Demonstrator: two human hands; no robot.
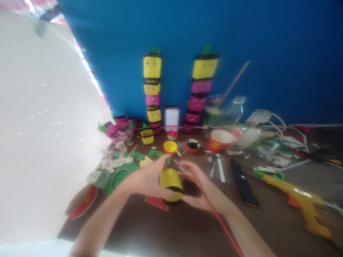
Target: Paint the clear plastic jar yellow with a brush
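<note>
A yellow cup-shaped piece with black bands [171, 182] is tilted above the brown table, near its front. My left hand [150, 178] wraps round its left side, thumb on the lower part. On the right, my right hand [199, 185] has its fingertips at the piece's edge, and a long thin red stick [218, 217] runs between thumb and fingers towards the lower right. Just behind the hands stands a small yellow paint cup [170, 147]. Blur hides the exact fingertip contact.
Two stacks of yellow and pink pieces [152, 85] [198, 96] stand by the blue wall. A yellow glue gun [297, 196], a dark case [243, 184] and plastic bottles [237, 110] are on the right. Green paper scraps [134, 160] and a red lid [83, 201] lie left.
</note>
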